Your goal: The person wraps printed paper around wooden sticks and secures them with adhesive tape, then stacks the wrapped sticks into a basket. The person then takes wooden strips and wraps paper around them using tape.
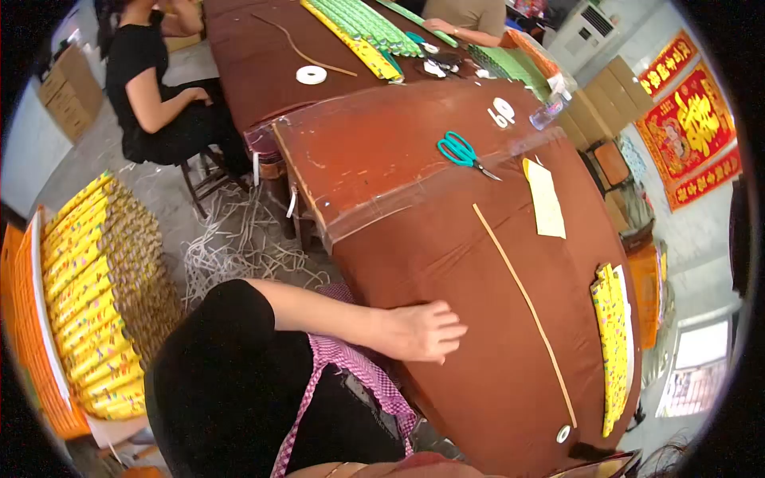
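My left hand (422, 331) lies on the brown cloth of the table (446, 279), near its edge. The fingers are loosely bent and slightly apart, with nothing visible in them. To the right of it, a long thin tan strip (522, 299) stretches across the cloth. Close to the strip's lower end sits a small white roll of tape (563, 434). A bundle of yellow patterned paper (610, 350) lies along the right edge. Farther up are teal-handled scissors (462, 153) and a pale yellow sheet (545, 199). My right hand is out of view.
A crate (52, 334) of stacked yellow tubes (88, 311) stands on the floor at left. Tangled white strips (239, 239) lie beside the table. One person (151, 103) sits at far left; another person's arm (462, 32) is beside green tubes (366, 28).
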`<state>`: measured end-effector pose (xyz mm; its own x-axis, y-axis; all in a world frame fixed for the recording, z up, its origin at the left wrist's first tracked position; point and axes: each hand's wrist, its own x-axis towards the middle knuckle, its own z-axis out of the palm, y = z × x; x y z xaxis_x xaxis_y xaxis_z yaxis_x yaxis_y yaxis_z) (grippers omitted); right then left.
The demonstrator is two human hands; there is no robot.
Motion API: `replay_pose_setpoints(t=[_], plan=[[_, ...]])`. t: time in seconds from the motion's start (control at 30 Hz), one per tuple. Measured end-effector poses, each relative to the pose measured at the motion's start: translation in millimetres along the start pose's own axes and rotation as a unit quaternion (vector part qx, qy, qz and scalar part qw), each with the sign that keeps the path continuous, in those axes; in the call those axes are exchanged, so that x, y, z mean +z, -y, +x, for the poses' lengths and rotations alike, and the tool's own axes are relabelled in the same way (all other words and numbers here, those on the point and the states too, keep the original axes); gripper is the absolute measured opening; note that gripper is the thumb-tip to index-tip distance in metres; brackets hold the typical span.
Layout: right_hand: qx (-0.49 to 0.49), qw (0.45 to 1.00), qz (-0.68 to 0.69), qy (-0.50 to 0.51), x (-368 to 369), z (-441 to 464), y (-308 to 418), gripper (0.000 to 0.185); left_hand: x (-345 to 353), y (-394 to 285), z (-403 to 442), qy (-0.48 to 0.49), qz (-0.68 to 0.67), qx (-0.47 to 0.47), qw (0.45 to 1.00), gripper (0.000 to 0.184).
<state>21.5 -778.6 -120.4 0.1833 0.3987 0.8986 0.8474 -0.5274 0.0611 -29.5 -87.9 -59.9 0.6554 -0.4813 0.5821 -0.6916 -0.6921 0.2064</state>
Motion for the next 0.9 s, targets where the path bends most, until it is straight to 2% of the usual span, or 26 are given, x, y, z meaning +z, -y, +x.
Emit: replay_pose_setpoints(t=[0.03, 0.07, 0.1, 0.13, 0.17, 0.2, 0.23, 0.27, 0.3, 0.33, 0.37, 0.43, 0.5, 0.57, 0.63, 0.7, 0.8, 0.83, 0.9], plan=[[0.024, 0.999, -0.022, 0.021, 6, -2, 9, 0.035, -2, -2, -2, -0.001, -0.014, 0.011, 1.0, 0.042], [0.184, 0.971, -0.117, 0.101, 10, -7, 22, 0.038, -3, -3, -6, 0.026, -0.02, 0.02, 0.999, 0.041], [0.504, 0.799, -0.267, 0.191, 5, -5, 55, 0.045, -3, -5, -8, 0.056, -0.031, 0.038, 0.997, 0.041], [0.486, 0.791, -0.314, 0.198, 64, 85, 136, 0.044, -2, -5, -9, 0.024, -0.017, 0.054, 0.998, 0.04], [0.464, 0.782, -0.34, 0.242, 75, 87, 146, 0.042, -4, -5, -10, 0.029, -0.048, 0.095, 0.994, 0.04], [0.49, 0.793, -0.293, 0.214, 86, 87, 157, 0.041, -8, -4, -10, 0.031, -0.028, 0.088, 0.995, 0.04], [0.476, 0.817, -0.268, 0.183, 92, 70, 156, 0.042, -12, -1, -8, 0.032, -0.002, 0.08, 0.996, 0.04], [0.489, 0.793, -0.311, 0.189, 95, 63, 157, 0.043, -16, 2, -4, 0.047, -0.01, 0.086, 0.995, 0.04], [0.47, 0.797, -0.327, 0.19, 94, 54, 154, 0.043, -14, 4, -4, 0.055, -0.032, 0.128, 0.99, 0.04], [0.418, 0.826, -0.316, 0.207, 86, 40, 147, 0.043, -11, 6, -4, 0.045, -0.035, 0.116, 0.992, 0.04], [0.42, 0.812, -0.344, 0.213, 83, 32, 143, 0.042, -9, 6, -6, 0.036, -0.036, 0.098, 0.994, 0.041], [0.444, 0.8, -0.36, 0.182, 91, 38, 148, 0.041, -12, 7, -3, 0.049, -0.052, 0.125, 0.99, 0.041], [0.436, 0.818, -0.332, 0.176, 94, 48, 153, 0.039, -14, 8, -3, 0.05, -0.063, 0.125, 0.989, 0.041], [0.453, 0.797, -0.36, 0.173, 97, 52, 155, 0.038, -17, 8, -3, 0.066, -0.095, 0.157, 0.981, 0.042], [0.426, 0.805, -0.37, 0.185, 96, 51, 155, 0.037, -18, 9, -3, 0.072, -0.096, 0.146, 0.982, 0.042], [0.457, 0.774, -0.398, 0.182, 99, 50, 156, 0.038, -17, 8, -3, 0.077, -0.112, 0.17, 0.976, 0.042], [0.463, 0.767, -0.413, 0.165, 107, 52, 159, 0.037, -22, 7, -1, 0.086, -0.097, 0.153, 0.98, 0.041], [0.469, 0.766, -0.409, 0.161, 110, 52, 159, 0.036, -23, 7, -1, 0.089, -0.107, 0.173, 0.975, 0.041], [0.414, 0.752, -0.451, 0.242, 116, 72, 168, 0.029, -23, 6, 0, 0.101, -0.091, 0.15, 0.979, 0.039]])
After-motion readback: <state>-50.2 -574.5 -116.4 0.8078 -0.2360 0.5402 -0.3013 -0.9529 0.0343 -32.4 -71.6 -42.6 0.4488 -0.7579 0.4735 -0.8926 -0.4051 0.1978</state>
